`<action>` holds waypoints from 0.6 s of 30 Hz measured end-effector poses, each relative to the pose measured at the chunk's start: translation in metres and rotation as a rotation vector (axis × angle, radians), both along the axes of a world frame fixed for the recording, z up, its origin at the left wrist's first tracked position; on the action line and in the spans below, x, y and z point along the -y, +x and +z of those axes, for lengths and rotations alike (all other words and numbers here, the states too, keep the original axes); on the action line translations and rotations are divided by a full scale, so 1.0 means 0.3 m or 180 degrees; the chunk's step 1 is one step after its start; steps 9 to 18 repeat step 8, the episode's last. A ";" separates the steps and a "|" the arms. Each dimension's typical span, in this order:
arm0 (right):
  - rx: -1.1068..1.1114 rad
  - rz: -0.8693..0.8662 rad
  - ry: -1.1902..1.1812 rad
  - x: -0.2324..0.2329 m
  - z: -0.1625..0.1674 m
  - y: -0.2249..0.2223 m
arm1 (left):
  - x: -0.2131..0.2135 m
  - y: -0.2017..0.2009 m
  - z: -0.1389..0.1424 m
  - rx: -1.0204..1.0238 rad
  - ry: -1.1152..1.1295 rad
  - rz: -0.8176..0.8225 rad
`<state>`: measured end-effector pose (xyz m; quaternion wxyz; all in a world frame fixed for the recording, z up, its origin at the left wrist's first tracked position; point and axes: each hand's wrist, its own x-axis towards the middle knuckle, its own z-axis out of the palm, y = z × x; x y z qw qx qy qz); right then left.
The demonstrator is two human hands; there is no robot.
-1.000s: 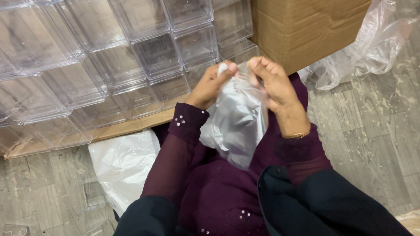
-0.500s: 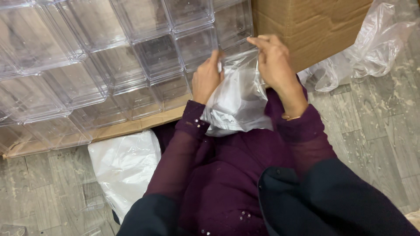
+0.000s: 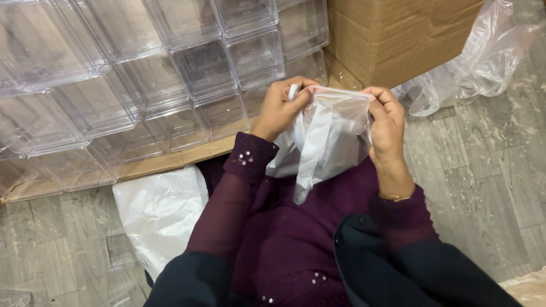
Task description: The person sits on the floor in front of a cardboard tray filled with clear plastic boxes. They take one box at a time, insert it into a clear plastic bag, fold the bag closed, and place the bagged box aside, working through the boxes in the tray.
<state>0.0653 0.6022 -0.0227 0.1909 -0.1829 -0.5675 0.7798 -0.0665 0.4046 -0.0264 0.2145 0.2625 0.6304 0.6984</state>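
My left hand (image 3: pixel 282 106) and my right hand (image 3: pixel 387 122) each pinch one top corner of a clear plastic bag (image 3: pixel 333 139), holding its mouth stretched between them above my lap. Something white and crumpled, a folded plastic or fabric piece (image 3: pixel 310 150), hangs inside the bag and trails down toward my purple sleeves. A small white bit shows between my left fingers at the bag's edge. My right wrist wears a thin gold bangle (image 3: pixel 395 197).
Several clear plastic boxes (image 3: pixel 170 68) are stacked on flattened cardboard at the upper left. A brown carton (image 3: pixel 398 34) stands behind my hands, with loose clear plastic wrap (image 3: pixel 483 57) beside it. A white plastic sheet (image 3: pixel 162 213) lies on the grey wood-look floor (image 3: pixel 489 187).
My hands moved apart and spread the bag's mouth wide; a second ago they were bunched together at its top. The bag hangs flatter now.
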 end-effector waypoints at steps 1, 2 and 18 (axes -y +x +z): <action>0.0006 -0.0027 0.0176 -0.001 -0.038 0.001 | -0.007 -0.002 -0.014 0.0010 0.0048 -0.0073; 0.0009 -0.0057 0.0354 -0.002 -0.076 -0.004 | -0.011 -0.012 -0.029 -0.0364 -0.0468 0.0164; 0.0350 -0.0296 0.2769 -0.042 -0.218 -0.006 | -0.018 -0.028 -0.156 -0.1356 -0.2094 0.0695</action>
